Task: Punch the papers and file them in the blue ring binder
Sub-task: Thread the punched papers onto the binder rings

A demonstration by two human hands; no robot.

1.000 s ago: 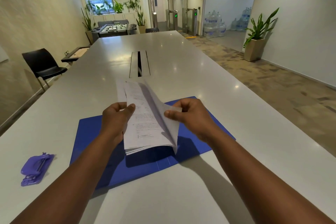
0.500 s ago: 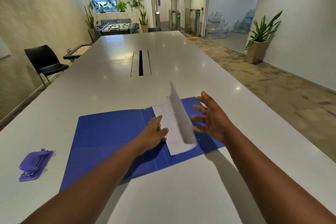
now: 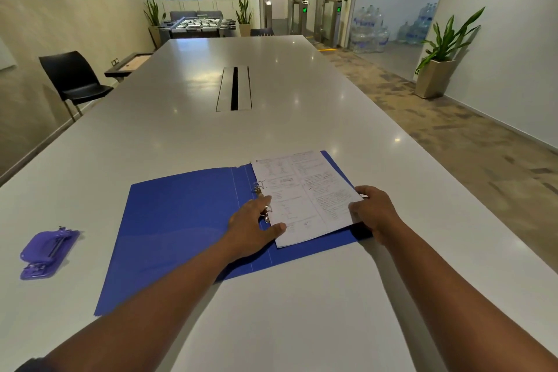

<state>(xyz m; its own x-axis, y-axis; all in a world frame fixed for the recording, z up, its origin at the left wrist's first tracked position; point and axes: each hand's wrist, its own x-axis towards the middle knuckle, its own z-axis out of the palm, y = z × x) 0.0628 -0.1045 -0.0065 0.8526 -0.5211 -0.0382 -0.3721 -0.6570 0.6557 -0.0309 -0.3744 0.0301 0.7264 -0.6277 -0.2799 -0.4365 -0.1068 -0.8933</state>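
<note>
The blue ring binder (image 3: 181,220) lies open and flat on the white table. A stack of printed papers (image 3: 305,193) lies on its right half, its left edge at the metal rings (image 3: 259,186). My left hand (image 3: 253,226) rests at the rings and the papers' near left corner, thumb on the sheet. On the papers' right edge my right hand (image 3: 374,214) presses down with fingers curled over the sheets. A purple hole punch (image 3: 46,251) sits on the table far to the left, away from both hands.
The long white table (image 3: 271,84) has a cable slot (image 3: 234,88) in its middle. A black chair (image 3: 75,78) stands at the left wall. The table's right edge drops to carpeted floor with a potted plant (image 3: 437,60).
The papers were held up in both hands, then dropped over the rings. They now lie flat on the binder's right half with both hands pressing on them.
</note>
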